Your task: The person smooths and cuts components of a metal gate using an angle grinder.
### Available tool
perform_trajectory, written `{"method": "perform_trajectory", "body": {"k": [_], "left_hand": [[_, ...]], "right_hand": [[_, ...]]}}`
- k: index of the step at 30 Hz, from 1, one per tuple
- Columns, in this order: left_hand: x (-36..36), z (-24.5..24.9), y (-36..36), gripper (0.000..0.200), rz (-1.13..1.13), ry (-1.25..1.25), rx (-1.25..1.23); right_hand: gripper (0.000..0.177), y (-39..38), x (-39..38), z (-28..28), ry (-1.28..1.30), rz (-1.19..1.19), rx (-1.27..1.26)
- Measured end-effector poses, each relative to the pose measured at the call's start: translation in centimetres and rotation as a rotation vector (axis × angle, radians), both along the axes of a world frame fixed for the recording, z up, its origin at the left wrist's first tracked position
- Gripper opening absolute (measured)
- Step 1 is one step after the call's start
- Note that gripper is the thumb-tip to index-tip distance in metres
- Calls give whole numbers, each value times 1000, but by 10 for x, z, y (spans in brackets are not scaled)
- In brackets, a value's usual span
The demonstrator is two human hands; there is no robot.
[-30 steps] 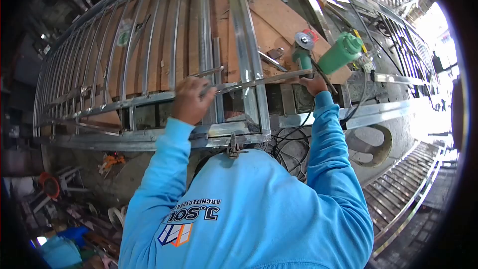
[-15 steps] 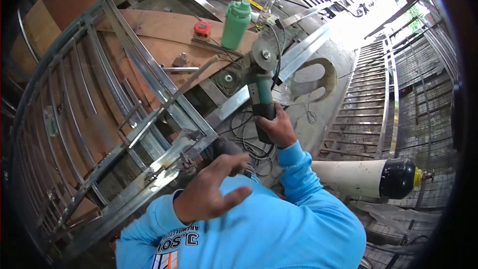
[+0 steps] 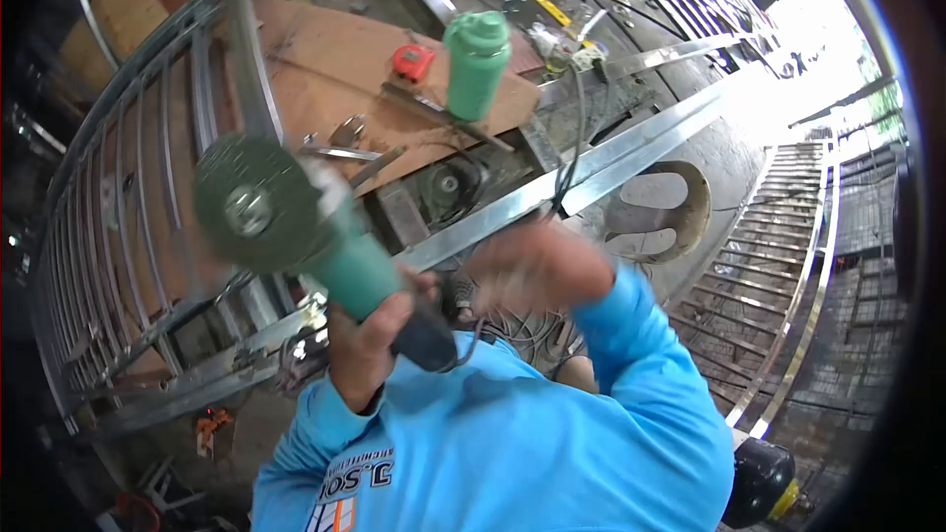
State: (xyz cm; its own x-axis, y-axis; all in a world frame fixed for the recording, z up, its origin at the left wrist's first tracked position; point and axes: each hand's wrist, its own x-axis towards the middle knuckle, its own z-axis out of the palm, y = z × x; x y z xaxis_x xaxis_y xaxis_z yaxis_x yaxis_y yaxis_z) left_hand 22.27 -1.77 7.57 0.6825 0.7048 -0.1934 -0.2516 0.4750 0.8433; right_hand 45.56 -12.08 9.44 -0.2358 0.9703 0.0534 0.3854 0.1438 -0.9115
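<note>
A green and black angle grinder [image 3: 353,266] is raised in front of my chest, its disc [image 3: 254,205] toward the left, over the metal frame. My left hand [image 3: 370,345] is wrapped round the grinder's body near the black handle. To the right of the handle, my right hand [image 3: 542,261] is smeared by motion, off the grinder, and its fingers cannot be made out. A thin cable [image 3: 577,128] runs down behind my right hand.
The metal grille frame [image 3: 148,207] leans at the left. On the brown board [image 3: 325,49] are a green bottle [image 3: 477,69], a red tape measure [image 3: 413,62] and a padlock [image 3: 347,131]. A steel bar [image 3: 631,158] crosses behind. A black-topped cylinder [image 3: 759,483] lies at lower right.
The grinder has passed from my right hand to my left and moved left and nearer. My right hand has let go of it. The view has shifted.
</note>
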Motion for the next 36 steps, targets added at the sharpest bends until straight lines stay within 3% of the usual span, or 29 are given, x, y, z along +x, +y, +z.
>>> {"method": "perform_trajectory", "body": {"k": [3,4,5,7,10,13,14,18,22,25,30,36], "left_hand": [[1,-14,-2,56,82,-57,-49],[0,-13,-1,59,105,-51,-30],[-1,-11,1,61,132,-45,-3],[-5,-10,4,70,215,-83,-17],[-14,2,6,79,304,-158,-22],[-31,10,8,86,357,-94,149],[-34,14,6,86,375,-72,203],[-49,18,2,87,459,20,315],[-50,16,-4,87,485,8,263],[-48,11,-10,87,488,-3,228],[-42,7,-18,85,499,16,193],[-44,3,-17,87,448,-19,166]], "right_hand": [[46,38,181,-80,-147,-1032,130],[43,44,250,-121,-273,-1268,110],[44,43,326,-178,-430,-1355,96],[49,38,389,-203,-539,-1448,-376],[56,45,440,-270,-532,-1568,-394],[58,58,464,-304,-481,-1487,-418],[55,62,474,-312,-341,-1476,-468],[46,70,492,-283,-646,-1323,-453],[38,91,492,-266,-893,-1202,-609],[36,85,491,-267,-920,-1139,-510],[34,73,494,-284,-774,-1223,-458],[37,90,479,-271,-962,-1273,-619]]}}
